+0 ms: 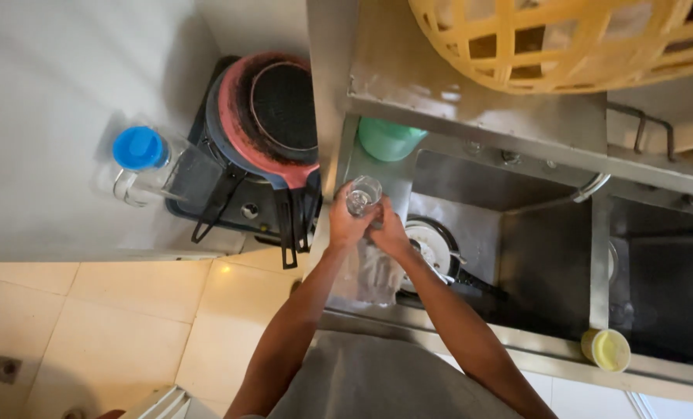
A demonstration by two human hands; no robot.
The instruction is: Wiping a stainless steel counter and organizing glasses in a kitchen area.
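Both hands, left hand point(349, 225) and right hand point(389, 233), clasp a clear glass point(363, 193) (transparent, mouth up) over the sink point(548, 264).

no packages, labels, signs or screens visible.

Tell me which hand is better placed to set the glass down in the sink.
Probably the right hand. Both hands grip the clear glass over the sink's left edge, but the right one is on the side of the sink basin; the left hand sits toward the stacked pans.
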